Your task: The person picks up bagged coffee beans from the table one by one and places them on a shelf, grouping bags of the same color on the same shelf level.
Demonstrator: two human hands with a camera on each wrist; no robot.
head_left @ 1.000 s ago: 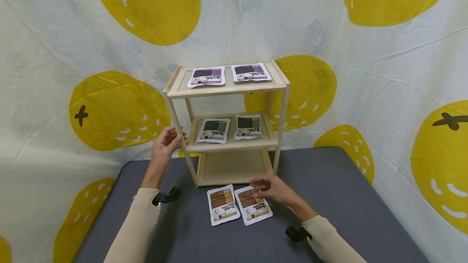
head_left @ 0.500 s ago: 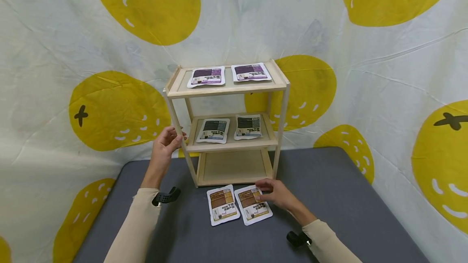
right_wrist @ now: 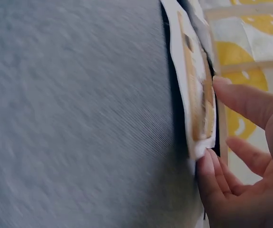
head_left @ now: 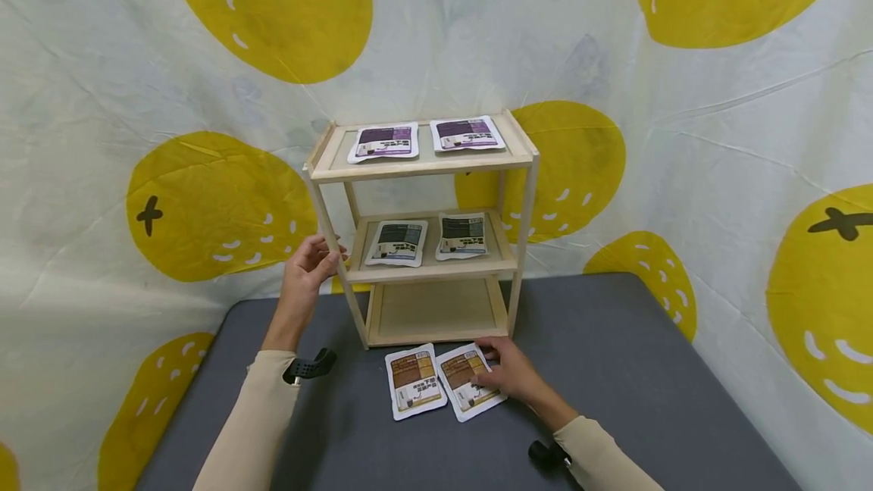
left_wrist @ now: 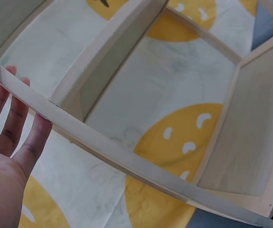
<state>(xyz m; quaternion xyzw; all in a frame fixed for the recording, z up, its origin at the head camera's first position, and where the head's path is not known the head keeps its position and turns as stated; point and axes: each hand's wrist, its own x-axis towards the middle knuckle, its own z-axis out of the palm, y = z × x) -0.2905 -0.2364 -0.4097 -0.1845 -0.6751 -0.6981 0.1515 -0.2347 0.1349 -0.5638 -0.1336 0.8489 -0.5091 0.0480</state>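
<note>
A light wooden three-tier shelf rack (head_left: 436, 309) stands at the back of the table. My left hand (head_left: 303, 279) holds its front left post (left_wrist: 112, 147), thumb on one side and fingers on the other. In front of the rack lie two flat white-edged pouches with brown labels. The right brown pouch (head_left: 460, 381) is pinched at its right side by my right hand (head_left: 513, 371); in the right wrist view the thumb (right_wrist: 241, 97) lies on its face and fingertips are at its edge. Just left of it is the other brown pouch (head_left: 414, 383).
Two purple-labelled pouches (head_left: 385, 142) lie side by side on the top tier. The middle tier carries two dark-green-labelled pouches (head_left: 397, 242). Dark grey cloth covers the table (head_left: 614, 370). A white curtain with yellow fruit prints (head_left: 436, 36) hangs close behind the rack.
My right hand has come down from above the right brown pouch to its right side, and its thumb and fingers now meet the pouch. My left hand stays on the post.
</note>
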